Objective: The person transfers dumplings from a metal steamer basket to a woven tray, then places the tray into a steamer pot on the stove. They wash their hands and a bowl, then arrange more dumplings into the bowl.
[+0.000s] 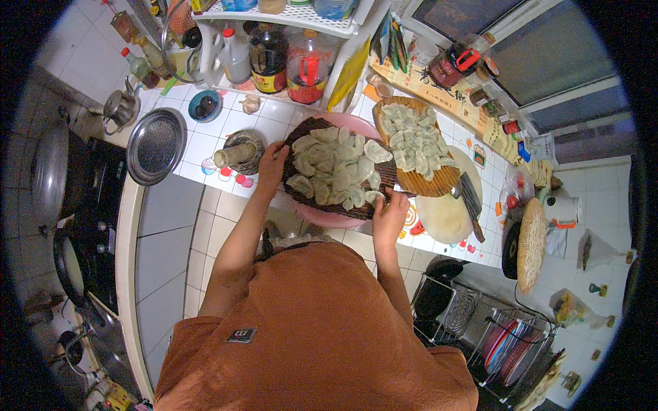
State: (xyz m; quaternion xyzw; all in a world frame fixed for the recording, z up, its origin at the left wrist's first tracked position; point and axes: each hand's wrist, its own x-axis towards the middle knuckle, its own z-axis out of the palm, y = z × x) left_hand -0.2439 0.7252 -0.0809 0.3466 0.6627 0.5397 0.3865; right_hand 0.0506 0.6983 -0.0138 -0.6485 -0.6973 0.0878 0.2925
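A dark brown slatted tray (pixel 386 177) heaped with dumplings (pixel 329 167) sits over a pink basin (pixel 354 122) on the counter. My left hand (pixel 272 167) grips the tray's left edge. At its near right edge, my right hand (pixel 390 216) holds on, the thumb close to a dumpling. The fingers under the tray are hidden on both sides. Just right of it, a lighter wooden slatted tray (pixel 411 183) carries more dumplings, partly over a round pale board (pixel 442 223). A stone mortar (pixel 252 162) with a pestle (pixel 234 155) stands beside my left hand.
A dark-handled utensil (pixel 470 203) lies on the round board. Left along the counter are a steel perforated plate (pixel 157 146), a blue bowl (pixel 205 106) and a garlic bulb (pixel 251 104). Large bottles (pixel 268 61) line the back under a white shelf (pixel 277 18). A dish rack (pixel 488 339) stands lower right.
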